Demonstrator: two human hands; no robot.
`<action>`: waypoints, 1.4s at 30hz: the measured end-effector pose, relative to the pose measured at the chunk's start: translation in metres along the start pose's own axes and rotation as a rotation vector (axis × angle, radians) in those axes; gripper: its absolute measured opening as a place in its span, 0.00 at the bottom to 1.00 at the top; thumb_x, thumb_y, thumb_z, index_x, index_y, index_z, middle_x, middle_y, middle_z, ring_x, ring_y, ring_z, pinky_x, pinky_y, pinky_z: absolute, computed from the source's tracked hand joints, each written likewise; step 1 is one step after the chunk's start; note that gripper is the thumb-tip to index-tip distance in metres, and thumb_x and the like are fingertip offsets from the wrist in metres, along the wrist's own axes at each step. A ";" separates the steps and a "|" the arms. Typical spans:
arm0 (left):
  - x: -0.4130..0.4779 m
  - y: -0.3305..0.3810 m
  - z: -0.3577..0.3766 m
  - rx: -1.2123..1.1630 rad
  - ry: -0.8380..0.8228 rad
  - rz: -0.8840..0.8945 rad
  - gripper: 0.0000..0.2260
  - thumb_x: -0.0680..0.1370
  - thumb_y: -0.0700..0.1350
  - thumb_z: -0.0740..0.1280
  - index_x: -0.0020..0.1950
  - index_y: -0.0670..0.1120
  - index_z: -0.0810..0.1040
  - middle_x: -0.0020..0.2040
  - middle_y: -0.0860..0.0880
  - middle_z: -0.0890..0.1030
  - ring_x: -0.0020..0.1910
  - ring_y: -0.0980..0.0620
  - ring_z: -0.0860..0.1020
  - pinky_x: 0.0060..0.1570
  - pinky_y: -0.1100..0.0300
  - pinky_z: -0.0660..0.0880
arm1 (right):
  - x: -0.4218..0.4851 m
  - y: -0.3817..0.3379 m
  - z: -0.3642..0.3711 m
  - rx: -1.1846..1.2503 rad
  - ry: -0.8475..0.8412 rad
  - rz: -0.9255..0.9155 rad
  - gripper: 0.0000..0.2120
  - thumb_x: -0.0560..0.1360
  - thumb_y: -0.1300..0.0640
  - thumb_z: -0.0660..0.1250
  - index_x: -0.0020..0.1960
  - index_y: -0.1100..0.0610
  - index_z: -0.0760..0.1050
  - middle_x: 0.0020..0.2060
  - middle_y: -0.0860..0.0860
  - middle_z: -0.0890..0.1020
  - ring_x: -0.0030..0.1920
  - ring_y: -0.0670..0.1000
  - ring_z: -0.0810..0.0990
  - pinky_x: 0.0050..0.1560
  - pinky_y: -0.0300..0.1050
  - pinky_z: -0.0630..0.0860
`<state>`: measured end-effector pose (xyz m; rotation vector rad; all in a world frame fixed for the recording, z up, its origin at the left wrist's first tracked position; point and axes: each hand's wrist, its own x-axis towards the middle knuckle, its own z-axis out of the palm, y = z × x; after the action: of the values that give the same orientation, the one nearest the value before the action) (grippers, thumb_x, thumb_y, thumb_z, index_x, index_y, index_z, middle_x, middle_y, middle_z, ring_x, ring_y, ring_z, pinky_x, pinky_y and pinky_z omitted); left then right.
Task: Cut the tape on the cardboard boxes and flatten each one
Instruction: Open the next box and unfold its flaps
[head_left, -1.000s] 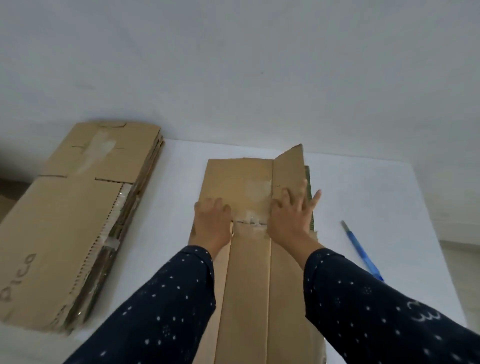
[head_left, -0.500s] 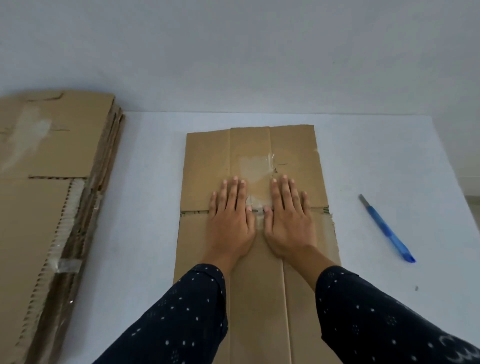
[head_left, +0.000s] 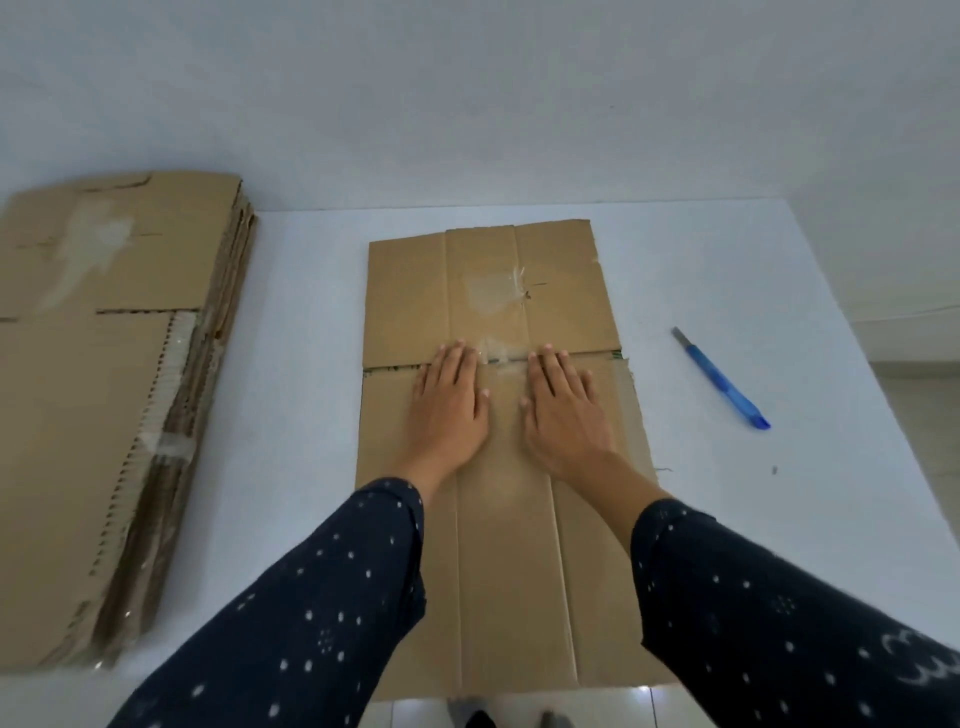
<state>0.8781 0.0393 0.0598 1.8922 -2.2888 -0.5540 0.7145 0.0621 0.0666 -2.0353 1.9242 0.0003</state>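
Note:
A flattened brown cardboard box (head_left: 498, 561) lies lengthwise on the white table (head_left: 769, 291), its far flaps folded flat with torn clear tape remnants (head_left: 496, 291) on them. My left hand (head_left: 449, 408) and my right hand (head_left: 563, 410) press palms down on the box, side by side, fingers straight and reaching the crease where the flaps begin. A small gap of cardboard separates the two hands. A blue utility knife (head_left: 724, 382) lies on the table to the right of the box, blade end pointing away, untouched.
A stack of several flattened cardboard boxes (head_left: 104, 405) fills the table's left side. A white wall rises behind the table. The table's right edge drops to a tiled floor (head_left: 924, 415). Bare table shows between the stack and the box.
One second ago a right flap stood up and my hands were pushing it down. Now the flap lies flat, and both hands have slid back and apart along the box.

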 end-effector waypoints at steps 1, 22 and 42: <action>-0.018 0.003 0.005 0.015 -0.006 -0.002 0.26 0.86 0.51 0.49 0.83 0.46 0.48 0.83 0.48 0.47 0.81 0.50 0.43 0.80 0.50 0.43 | -0.018 -0.002 0.006 0.006 0.003 0.000 0.28 0.84 0.48 0.43 0.81 0.55 0.40 0.80 0.52 0.42 0.79 0.52 0.38 0.79 0.53 0.40; -0.125 0.019 0.051 0.122 0.140 -0.075 0.29 0.82 0.54 0.45 0.82 0.44 0.52 0.82 0.46 0.54 0.81 0.48 0.50 0.79 0.47 0.49 | -0.114 -0.001 0.054 -0.007 0.130 -0.011 0.30 0.82 0.46 0.42 0.81 0.56 0.40 0.80 0.51 0.42 0.79 0.50 0.37 0.78 0.53 0.38; -0.123 -0.032 -0.035 -0.545 0.137 -0.791 0.30 0.81 0.51 0.65 0.78 0.42 0.60 0.72 0.40 0.69 0.65 0.38 0.74 0.63 0.46 0.73 | -0.106 0.019 -0.032 0.643 -0.005 0.681 0.24 0.80 0.53 0.58 0.73 0.57 0.60 0.63 0.57 0.74 0.61 0.60 0.74 0.62 0.58 0.73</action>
<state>0.9449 0.1462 0.0975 2.3429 -1.0626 -0.9568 0.6796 0.1566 0.1163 -0.9330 2.1471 -0.3903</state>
